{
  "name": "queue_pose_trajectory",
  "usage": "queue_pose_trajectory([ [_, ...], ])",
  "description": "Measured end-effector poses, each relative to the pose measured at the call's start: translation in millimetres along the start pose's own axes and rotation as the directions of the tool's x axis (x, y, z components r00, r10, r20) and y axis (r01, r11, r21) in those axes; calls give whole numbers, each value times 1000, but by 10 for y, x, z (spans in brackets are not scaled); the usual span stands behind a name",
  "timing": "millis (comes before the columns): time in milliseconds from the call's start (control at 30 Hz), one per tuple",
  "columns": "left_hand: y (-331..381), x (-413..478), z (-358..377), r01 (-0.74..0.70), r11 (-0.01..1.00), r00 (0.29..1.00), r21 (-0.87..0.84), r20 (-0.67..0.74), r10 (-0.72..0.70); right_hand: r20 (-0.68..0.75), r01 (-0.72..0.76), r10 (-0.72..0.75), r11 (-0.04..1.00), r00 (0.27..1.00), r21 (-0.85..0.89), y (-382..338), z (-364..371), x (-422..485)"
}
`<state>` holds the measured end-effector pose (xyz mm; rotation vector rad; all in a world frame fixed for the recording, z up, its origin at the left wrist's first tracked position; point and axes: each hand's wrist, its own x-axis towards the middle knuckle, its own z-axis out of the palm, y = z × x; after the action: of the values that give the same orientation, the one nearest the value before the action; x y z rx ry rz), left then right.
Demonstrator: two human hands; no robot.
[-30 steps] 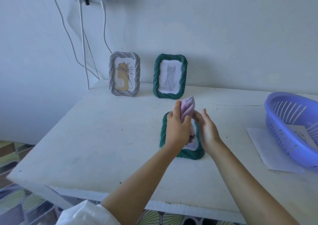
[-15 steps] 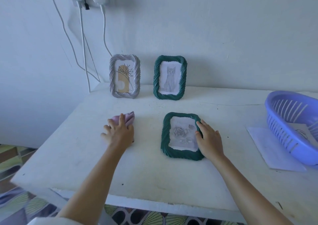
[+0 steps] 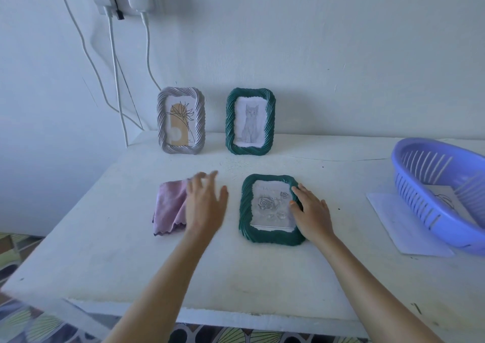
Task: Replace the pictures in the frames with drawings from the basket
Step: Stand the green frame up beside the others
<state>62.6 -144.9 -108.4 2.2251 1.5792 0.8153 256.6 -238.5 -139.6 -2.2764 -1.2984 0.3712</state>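
Three frames are out. The one in hand, the green frame (image 3: 245, 211) with the rose picture (image 3: 267, 206), lies flat and face up in the middle of the table (image 3: 236, 277). The right hand (image 3: 312, 211) rests on its right rim, fingers laid loosely, not clamped. The left hand (image 3: 204, 203) is spread wide and empty, blurred, at the edge of a pink cloth (image 3: 168, 208). I'd turn the frame face down by its rims, fingertips off the glass, to reach the backing. The basket (image 3: 420, 211), holding a drawing (image 3: 443, 198), sits well to the right. Faint script tops the rose picture — unreadable.
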Motion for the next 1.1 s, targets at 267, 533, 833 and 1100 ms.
queue_pose_trajectory([
  [267,399,-89,360,173,985,902,15,399,-165,-25,-71,70,997,997,-39,-18,-137,-71],
  [533,422,43,346,507,761,826,-405,480,-296,-23,-126,146,915,989,384,-54,-199,-48],
  [833,425,163,236,577,397,809,-714,569,-152,324,-348,128,387,938,854,-48,-512,70],
  [1100,492,242,253,462,291,868,-838,494,44,375,-323,-107,329,921,888,-8,-701,218],
])
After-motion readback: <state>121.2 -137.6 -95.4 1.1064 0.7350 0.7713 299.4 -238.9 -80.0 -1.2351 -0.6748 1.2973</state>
